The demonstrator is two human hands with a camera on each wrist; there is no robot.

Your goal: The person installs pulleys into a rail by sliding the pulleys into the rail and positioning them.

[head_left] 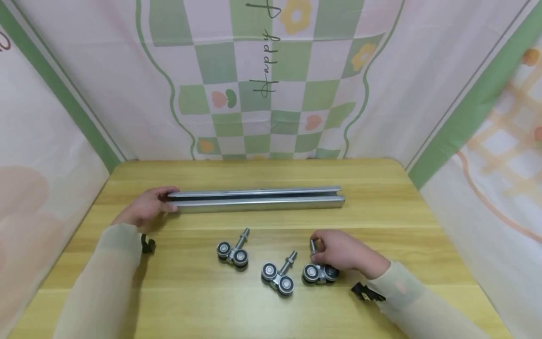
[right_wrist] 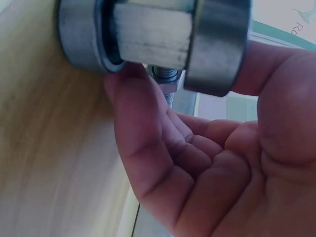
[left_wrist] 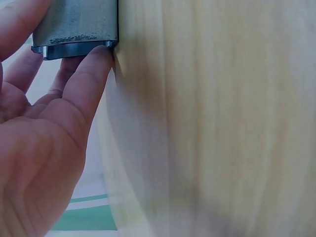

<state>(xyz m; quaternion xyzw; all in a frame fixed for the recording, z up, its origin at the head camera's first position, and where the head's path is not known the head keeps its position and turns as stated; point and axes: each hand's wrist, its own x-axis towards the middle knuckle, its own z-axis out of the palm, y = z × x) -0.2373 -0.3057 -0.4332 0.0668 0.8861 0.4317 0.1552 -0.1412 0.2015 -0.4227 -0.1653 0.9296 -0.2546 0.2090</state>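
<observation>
A steel C-shaped track [head_left: 260,205] lies lengthwise across the table, its slot facing up toward the head camera. My left hand [head_left: 148,205] grips the track's left end, thumb on the near side and fingers at the far side; the left wrist view shows fingertips at the open end of the channel [left_wrist: 79,22]. With my right hand [head_left: 345,252] I hold a roller trolley [head_left: 311,273] by its threaded bolt, wheels toward me. Its wheels [right_wrist: 219,47] fill the top of the right wrist view. Two more roller trolleys, one left [head_left: 241,258] and one middle [head_left: 279,278], lie on the table.
The wooden table [head_left: 203,306] has rounded far corners. A patterned curtain [head_left: 283,122] hangs right behind it, and more cloth stands at both sides. A black strap piece [head_left: 367,293] sits at the right wrist, another [head_left: 147,245] at the left.
</observation>
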